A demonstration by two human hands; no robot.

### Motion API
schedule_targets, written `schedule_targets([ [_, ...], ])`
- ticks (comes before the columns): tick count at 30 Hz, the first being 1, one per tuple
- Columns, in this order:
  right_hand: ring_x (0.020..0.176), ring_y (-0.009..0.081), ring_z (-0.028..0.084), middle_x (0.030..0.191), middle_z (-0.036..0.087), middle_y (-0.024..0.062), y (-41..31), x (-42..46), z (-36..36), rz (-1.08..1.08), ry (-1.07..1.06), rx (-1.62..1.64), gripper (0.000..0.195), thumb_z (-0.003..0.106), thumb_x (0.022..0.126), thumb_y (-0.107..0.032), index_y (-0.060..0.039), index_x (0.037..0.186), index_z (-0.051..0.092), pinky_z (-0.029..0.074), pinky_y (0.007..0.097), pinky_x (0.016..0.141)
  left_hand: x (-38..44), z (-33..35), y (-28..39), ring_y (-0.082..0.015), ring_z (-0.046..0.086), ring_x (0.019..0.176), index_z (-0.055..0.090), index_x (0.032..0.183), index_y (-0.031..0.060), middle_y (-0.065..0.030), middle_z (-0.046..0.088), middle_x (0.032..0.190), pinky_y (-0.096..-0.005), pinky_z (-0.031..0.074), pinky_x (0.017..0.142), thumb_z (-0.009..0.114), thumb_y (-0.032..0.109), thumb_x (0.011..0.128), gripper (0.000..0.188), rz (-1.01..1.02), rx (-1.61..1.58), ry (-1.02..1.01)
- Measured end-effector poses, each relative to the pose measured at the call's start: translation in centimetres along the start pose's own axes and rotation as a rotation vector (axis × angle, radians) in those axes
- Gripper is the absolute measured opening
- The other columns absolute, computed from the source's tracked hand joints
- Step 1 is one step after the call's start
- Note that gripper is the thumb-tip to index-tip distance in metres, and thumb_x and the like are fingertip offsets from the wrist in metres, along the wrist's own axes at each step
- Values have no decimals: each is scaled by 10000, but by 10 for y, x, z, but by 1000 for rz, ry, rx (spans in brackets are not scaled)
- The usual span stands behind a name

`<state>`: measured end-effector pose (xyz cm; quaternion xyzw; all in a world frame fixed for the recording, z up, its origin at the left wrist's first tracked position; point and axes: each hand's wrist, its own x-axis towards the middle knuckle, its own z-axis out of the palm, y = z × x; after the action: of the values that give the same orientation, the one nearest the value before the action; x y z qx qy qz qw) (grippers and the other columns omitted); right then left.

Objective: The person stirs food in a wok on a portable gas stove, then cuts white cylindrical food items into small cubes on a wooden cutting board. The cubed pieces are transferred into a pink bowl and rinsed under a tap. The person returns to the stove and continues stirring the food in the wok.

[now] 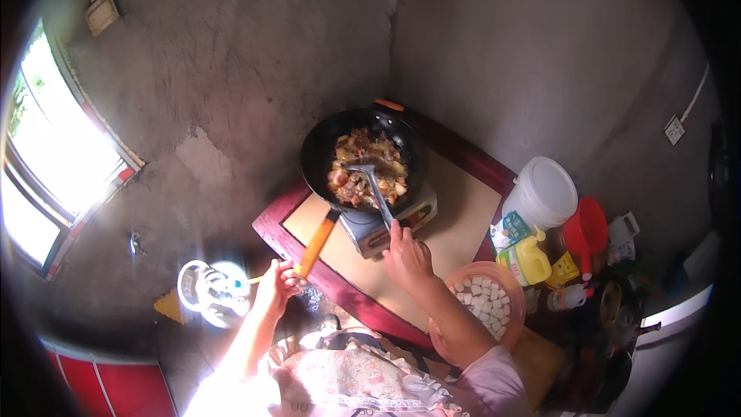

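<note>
A black wok sits on a portable gas stove, with chunks of browned meat cooking in it. My right hand grips the handle of a spatula, whose blade rests among the meat. At the lower left, my left hand has its fingers around the end of the wok's orange-yellow handle. Beside my right forearm stands a pink plastic basin of white cubes, possibly tofu. The forearm hides part of the basin.
The stove stands on a red-framed table in the wall corner. To the right are a white lidded bucket, a red ladle, a yellow jug and several bottles. A bright window is at left.
</note>
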<state>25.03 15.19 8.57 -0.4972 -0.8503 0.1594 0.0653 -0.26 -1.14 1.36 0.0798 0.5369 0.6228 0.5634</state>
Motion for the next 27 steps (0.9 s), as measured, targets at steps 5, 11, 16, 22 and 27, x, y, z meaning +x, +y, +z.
schedule_targets([
  [5, 851, 327, 614, 1063, 509, 232, -16, 42, 5, 169, -38, -172, 486, 452, 825, -31, 61, 1287, 332, 513, 405, 737, 20, 22, 28, -209, 608, 785, 515, 1128, 5, -95, 618, 891, -317, 487, 668, 436, 338, 942, 389, -41, 111, -354],
  [11, 750, 341, 629, 860, 592, 211, -30, 27, -104, -71, -30, -390, 290, 486, 779, -10, 60, 1060, 507, 523, 402, 640, 32, 37, 31, -150, 564, 539, 514, 1125, -4, -93, 644, 798, -217, 414, 443, 426, 240, 949, 314, -382, 122, -450],
  [16, 759, 313, 641, 871, 616, 193, -59, 9, -159, -96, -248, -573, 205, 517, 744, -3, 51, 935, 571, 529, 371, 640, 30, 37, 31, -115, 439, 429, 534, 1001, 38, -16, 508, 593, -222, 315, 371, 456, 243, 945, 226, -428, 40, -426],
  [22, 743, 274, 649, 880, 621, 188, -41, 25, -106, -146, -291, -653, 283, 501, 763, -38, 83, 1014, 554, 538, 346, 611, 33, 38, 32, -95, 430, 425, 523, 977, 57, -4, 487, 590, -210, 313, 362, 471, 224, 935, 180, -455, 91, -423],
  [27, 713, 260, 650, 876, 616, 179, -26, 42, -74, -168, -179, -611, 330, 480, 778, -41, 105, 1070, 531, 540, 334, 596, 33, 36, 33, -102, 429, 413, 524, 988, 73, -10, 493, 590, -212, 311, 356, 484, 223, 927, 167, -448, 85, -364],
])
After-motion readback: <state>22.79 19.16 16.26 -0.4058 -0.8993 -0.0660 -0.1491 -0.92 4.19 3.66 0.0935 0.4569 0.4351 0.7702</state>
